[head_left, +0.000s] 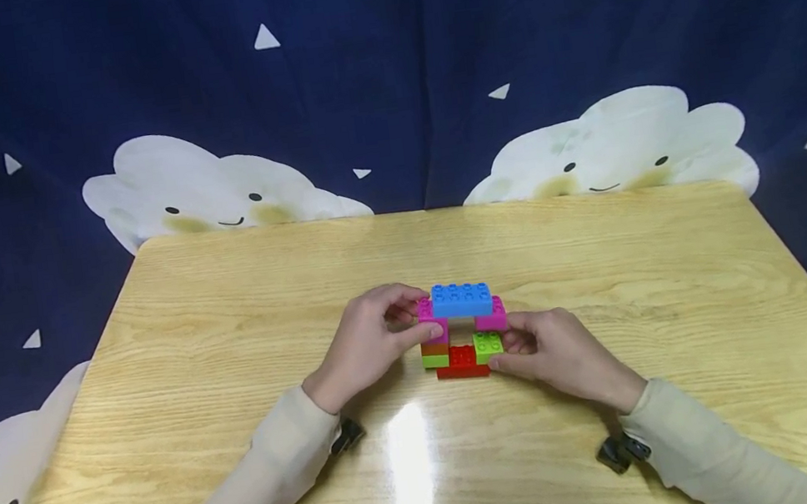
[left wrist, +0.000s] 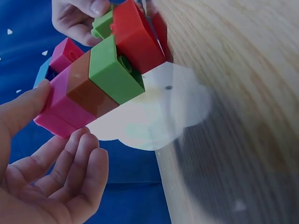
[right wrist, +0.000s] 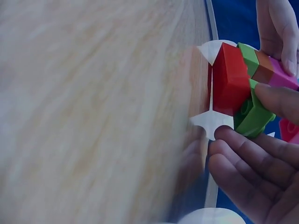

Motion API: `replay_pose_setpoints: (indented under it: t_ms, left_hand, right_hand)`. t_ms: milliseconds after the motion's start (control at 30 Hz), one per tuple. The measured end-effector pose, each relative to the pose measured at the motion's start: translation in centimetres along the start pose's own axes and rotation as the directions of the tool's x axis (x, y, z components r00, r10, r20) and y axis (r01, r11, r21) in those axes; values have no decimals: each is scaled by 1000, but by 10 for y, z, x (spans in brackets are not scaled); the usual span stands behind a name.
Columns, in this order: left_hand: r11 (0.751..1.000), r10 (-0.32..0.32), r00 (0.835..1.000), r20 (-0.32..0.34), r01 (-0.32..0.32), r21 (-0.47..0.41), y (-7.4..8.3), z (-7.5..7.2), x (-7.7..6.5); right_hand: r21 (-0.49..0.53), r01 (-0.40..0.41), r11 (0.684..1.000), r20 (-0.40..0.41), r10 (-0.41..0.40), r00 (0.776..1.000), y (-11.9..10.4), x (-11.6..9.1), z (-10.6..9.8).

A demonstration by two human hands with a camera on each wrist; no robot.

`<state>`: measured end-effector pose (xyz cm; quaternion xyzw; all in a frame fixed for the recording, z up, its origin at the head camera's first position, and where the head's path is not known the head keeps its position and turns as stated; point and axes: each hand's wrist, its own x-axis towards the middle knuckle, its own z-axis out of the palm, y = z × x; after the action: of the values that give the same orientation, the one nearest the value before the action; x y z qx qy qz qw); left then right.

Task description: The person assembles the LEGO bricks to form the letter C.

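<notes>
Both hands hold one build of toy building bricks. At its base is a red brick, with a green brick at one end and another green brick at the other. On the left side a brown brick and a pink brick continue the column. A blue brick spans the top, with a second pink brick under its right end. My left hand pinches the left pink brick between thumb and fingers. My right hand pinches the right green brick. A gap separates that green brick from the pink one above.
The build is held just over a wooden table, its red base close to the surface. Behind the table hangs a dark blue curtain with white clouds. Small black devices sit at the wrists.
</notes>
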<state>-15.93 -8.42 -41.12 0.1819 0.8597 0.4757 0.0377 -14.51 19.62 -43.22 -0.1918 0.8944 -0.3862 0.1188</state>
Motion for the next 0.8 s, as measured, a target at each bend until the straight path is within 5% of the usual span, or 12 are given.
replay_pose_setpoints:
  t_ms: [567, 800]
  left_hand:
    - [993, -94, 995, -42, 91, -70, -8, 3, 19]
    - [992, -82, 996, -39, 78, -99, -14, 4, 23]
  right_hand:
    - [37, -49, 998, -49, 51, 998, 1, 4, 1]
    - [39, -47, 998, -62, 49, 997, 1, 7, 1]
